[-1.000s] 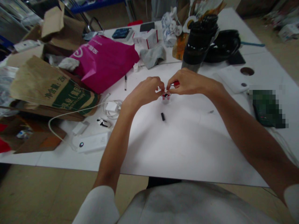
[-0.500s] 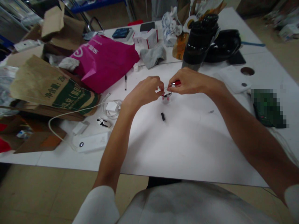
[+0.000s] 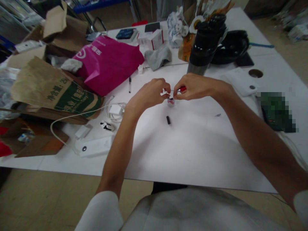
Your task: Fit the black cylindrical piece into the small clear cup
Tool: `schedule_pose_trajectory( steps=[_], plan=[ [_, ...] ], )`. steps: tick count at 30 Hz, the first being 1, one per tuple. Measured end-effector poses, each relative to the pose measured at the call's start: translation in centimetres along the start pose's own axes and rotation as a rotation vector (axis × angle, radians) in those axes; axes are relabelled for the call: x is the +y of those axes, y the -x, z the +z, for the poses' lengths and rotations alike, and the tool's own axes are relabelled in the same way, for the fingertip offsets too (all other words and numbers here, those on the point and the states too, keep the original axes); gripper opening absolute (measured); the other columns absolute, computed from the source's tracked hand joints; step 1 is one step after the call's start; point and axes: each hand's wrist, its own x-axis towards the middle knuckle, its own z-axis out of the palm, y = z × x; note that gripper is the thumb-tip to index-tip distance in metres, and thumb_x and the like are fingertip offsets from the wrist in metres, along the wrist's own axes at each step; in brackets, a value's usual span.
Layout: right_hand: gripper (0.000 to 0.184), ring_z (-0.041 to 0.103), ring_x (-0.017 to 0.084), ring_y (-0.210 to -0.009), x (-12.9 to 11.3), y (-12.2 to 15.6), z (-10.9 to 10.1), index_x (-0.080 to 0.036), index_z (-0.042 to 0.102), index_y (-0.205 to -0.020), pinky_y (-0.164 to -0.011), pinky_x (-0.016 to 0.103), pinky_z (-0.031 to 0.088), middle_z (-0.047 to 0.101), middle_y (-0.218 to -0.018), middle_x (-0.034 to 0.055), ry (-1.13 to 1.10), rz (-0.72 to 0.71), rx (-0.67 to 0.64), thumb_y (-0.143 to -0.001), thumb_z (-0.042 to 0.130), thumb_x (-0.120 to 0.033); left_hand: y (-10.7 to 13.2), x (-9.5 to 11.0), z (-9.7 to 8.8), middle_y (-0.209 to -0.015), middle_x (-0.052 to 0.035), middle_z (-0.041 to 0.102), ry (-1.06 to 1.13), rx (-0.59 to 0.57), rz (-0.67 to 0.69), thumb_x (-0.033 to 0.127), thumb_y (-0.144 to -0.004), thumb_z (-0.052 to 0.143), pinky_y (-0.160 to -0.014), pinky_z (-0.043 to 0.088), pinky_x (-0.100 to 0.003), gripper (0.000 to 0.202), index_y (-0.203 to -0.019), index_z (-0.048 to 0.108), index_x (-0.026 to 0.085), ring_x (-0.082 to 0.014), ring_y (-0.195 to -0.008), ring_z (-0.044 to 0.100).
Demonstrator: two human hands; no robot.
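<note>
White tabletop (image 3: 192, 150): right hand (image 3: 196, 87) shut on a level, left-pointing red-handled tool (image 3: 183, 89), left hand (image 3: 149, 94) pinching beside it.

Cluttered workroom, office-type, exact kind unclear. White table (image 3: 192, 154) with a cable grommet hole (image 3: 255, 73) and a phone charger (image 3: 115, 110) on it; cardboard boxes (image 3: 55, 19) and a paper sack (image 3: 40, 86) piled alongside, tiled floor (image 3: 48, 199) below.

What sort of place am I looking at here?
Probably a cluttered workroom or storeroom: a long white worktable holds a charger, with open cardboard boxes and a brown paper sack heaped at its edge.
</note>
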Motion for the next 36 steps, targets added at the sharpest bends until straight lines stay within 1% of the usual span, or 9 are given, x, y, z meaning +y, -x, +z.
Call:
schedule_pose_trajectory(
  steps=[4, 7, 11, 16, 20, 25, 30, 34, 36],
  plan=[
    [0.028, 0.073, 0.023, -0.079, 0.1, 0.1, 0.0, -0.021, 0.097, -0.112, -0.081, 0.038, 0.047, 0.086, -0.089, 0.0072, -0.017, -0.018, 0.013, -0.097, 0.079, -0.036, 0.1, 0.1, 0.0, -0.116, -0.0095, 0.083, -0.008, 0.000, 0.008, 0.024, -0.101, 0.073, -0.108, 0.058, -0.042, 0.021, -0.115, 0.089, 0.022, -0.0277, -0.113, 0.078],
    [0.032, 0.075, 0.025, -0.083, 0.5, 0.0, 0.3, -0.024, 0.097, -0.119, -0.083, 0.038, 0.049, 0.089, -0.095, 0.0075, -0.021, -0.038, 0.029, -0.096, 0.080, -0.038, 0.1, 0.0, 0.0, -0.114, -0.0092, 0.083, -0.003, 0.007, 0.014, 0.023, -0.100, 0.073, -0.108, 0.058, -0.042, 0.021, -0.114, 0.089, 0.022, -0.0276, -0.112, 0.077],
    [0.030, 0.076, 0.027, -0.083, 1.3, -0.1, 0.9, -0.029, 0.098, -0.115, -0.081, 0.038, 0.052, 0.090, -0.097, 0.0050, -0.045, -0.045, 0.005, -0.094, 0.081, -0.041, 0.1, -0.1, 0.0, -0.114, -0.0091, 0.082, 0.010, 0.010, 0.015, 0.022, -0.099, 0.073, -0.110, 0.058, -0.043, 0.022, -0.114, 0.089, 0.022, -0.0281, -0.113, 0.077],
    [0.035, 0.073, 0.025, -0.079, 1.5, -0.2, 0.8, -0.028, 0.098, -0.121, -0.077, 0.038, 0.049, 0.088, -0.092, 0.0053, -0.039, -0.072, -0.032, -0.096, 0.080, -0.046, 0.3, -0.1, 0.1, -0.116, -0.0082, 0.082, 0.012, -0.002, 0.048, 0.024, -0.098, 0.073, -0.109, 0.060, -0.043, 0.024, -0.116, 0.090, 0.024, -0.0278, -0.114, 0.078],
    [0.037, 0.069, 0.023, -0.078, 1.3, -0.4, 0.5, -0.027, 0.098, -0.119, -0.076, 0.037, 0.045, 0.086, -0.087, 0.0051, -0.053, -0.105, -0.038, -0.098, 0.079, -0.052, 0.3, -0.2, 0.2, -0.115, -0.0076, 0.082, 0.035, -0.002, 0.063, 0.027, -0.097, 0.077, -0.109, 0.062, -0.042, 0.023, -0.116, 0.090, 0.024, -0.0282, -0.115, 0.078],
    [0.037, 0.067, 0.022, -0.077, 1.2, -0.4, 0.4, -0.027, 0.098, -0.117, -0.077, 0.037, 0.042, 0.085, -0.086, 0.0052, -0.076, -0.116, -0.014, -0.098, 0.082, -0.055, 0.2, -0.4, 0.2, -0.119, -0.0093, 0.082, 0.070, 0.010, 0.086, 0.028, -0.098, 0.079, -0.107, 0.064, -0.041, 0.020, -0.114, 0.090, 0.022, -0.0276, -0.114, 0.077],
    [0.029, 0.062, 0.019, -0.073, 1.1, -0.3, 0.6, -0.029, 0.098, -0.107, -0.079, 0.036, 0.042, 0.079, -0.075, 0.0012, -0.085, -0.128, 0.053, -0.098, 0.080, -0.050, 0.0, -0.8, 0.5, -0.119, -0.0092, 0.082, 0.070, 0.001, 0.067, 0.028, -0.103, 0.077, -0.108, 0.064, -0.041, 0.019, -0.117, 0.089, 0.023, -0.0272, -0.114, 0.077],
    [0.031, 0.062, 0.020, -0.075, 0.5, 0.0, 0.2, -0.021, 0.096, -0.106, -0.081, 0.038, 0.043, 0.081, -0.082, 0.0053, -0.080, -0.108, 0.122, -0.096, 0.075, -0.043, -0.2, -1.1, 0.8, -0.121, -0.0097, 0.082, 0.067, -0.017, 0.032, 0.029, -0.107, 0.075, -0.110, 0.062, -0.042, 0.019, -0.119, 0.088, 0.023, -0.0274, -0.114, 0.078],
    [0.032, 0.062, 0.021, -0.076, 0.1, 0.4, -0.3, -0.018, 0.094, -0.105, -0.081, 0.039, 0.044, 0.081, -0.084, 0.0073, -0.080, -0.091, 0.172, -0.096, 0.074, -0.042, -0.3, -1.2, 0.9, -0.122, -0.0102, 0.082, 0.062, -0.027, 0.020, 0.030, -0.107, 0.075, -0.111, 0.061, -0.041, 0.020, -0.119, 0.088, 0.023, -0.0273, -0.116, 0.078]
  ],
)
